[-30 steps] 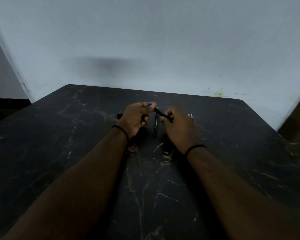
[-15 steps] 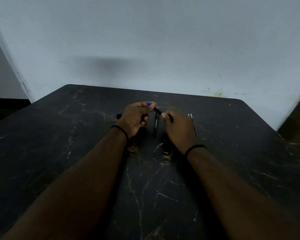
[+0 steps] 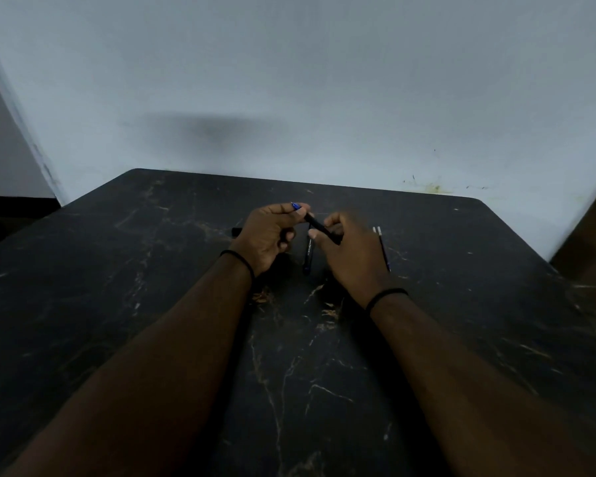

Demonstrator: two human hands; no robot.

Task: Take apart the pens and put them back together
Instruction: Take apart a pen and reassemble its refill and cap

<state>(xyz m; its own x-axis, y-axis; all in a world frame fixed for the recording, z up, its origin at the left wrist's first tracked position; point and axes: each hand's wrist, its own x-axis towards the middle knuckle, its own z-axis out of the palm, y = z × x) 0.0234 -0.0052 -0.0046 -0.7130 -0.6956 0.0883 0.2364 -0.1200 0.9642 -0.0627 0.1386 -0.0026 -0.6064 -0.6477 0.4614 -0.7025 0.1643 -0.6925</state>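
Both hands work together above a black marble-patterned counter (image 3: 152, 304) with pale veins. The left hand (image 3: 265, 235) has its fingers curled around the blue-tipped end of a slim black pen barrel (image 3: 319, 226), thumb and forefinger pinching it near the tip. The right hand (image 3: 351, 249) pinches the barrel's other end between thumb and bent fingers. The barrel slants down from left to right between them. Below it, a second black pen with white lettering (image 3: 308, 254) lies on the counter between the wrists. Two thin refills with white ends (image 3: 381, 242) lie just beside the right hand.
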